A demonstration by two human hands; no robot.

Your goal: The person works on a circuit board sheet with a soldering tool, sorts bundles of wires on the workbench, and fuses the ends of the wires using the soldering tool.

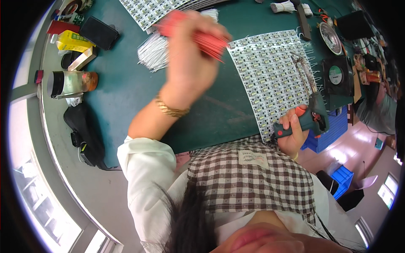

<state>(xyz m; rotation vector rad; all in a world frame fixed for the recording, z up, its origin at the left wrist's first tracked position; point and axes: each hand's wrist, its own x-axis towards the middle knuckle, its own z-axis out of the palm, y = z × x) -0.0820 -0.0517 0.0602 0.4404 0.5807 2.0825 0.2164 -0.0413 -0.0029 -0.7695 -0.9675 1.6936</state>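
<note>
My left hand (192, 63), a gold watch or bracelet at its wrist, is closed around a bundle of thin red wires (211, 44). It is raised over the far middle of the table, slightly smeared by motion. Beside it lies a loose pile of white wires (152, 52), partly hidden by the hand. My right hand (294, 131) grips the handle of a dark green soldering gun (319, 110), with its tip pointing away over a panel of small circuit boards (265, 71). White wires stick out along the panel's right edge.
More circuit-board panels (145, 10) are stacked at the far side. A solder spool (336, 75), a round metal dish (330, 38) and a dark bar (303, 21) lie to the right. Along the left stand a jar (71, 83), a yellow bottle (74, 41) and a black case (99, 32).
</note>
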